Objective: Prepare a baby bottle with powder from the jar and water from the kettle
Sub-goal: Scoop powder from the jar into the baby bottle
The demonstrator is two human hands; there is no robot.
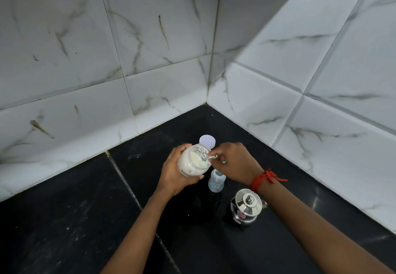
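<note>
Head view: looks down into a tiled corner over a black surface (75, 220).
Hidden or unclear: the spoon (211, 157) shows only as a pale sliver at the jar mouth, its bowl lost against the powder; whether it carries powder cannot be told. The bottle's far side and base edge sit partly behind the right hand and the jar. The kettle's handle and spout are mostly covered by the right forearm. Print on the jar and bottle is too small to read.
Left hand (173, 175): fingers wrapped closed around the jar (192, 162), holding it off the surface and tilted, mouth turned toward the right hand.
Right hand (233, 162): fingers pinched together on the spoon handle at the jar's rim; a red thread (264, 179) is tied at the wrist.
Baby bottle (216, 181): upright on the surface, open-topped, just below the jar mouth and the right hand.
Lid (207, 141): white, round, lying flat on the surface behind the jar.
Kettle (246, 207): shiny steel, lidded, standing on the surface near the bottle, under the right wrist.
</note>
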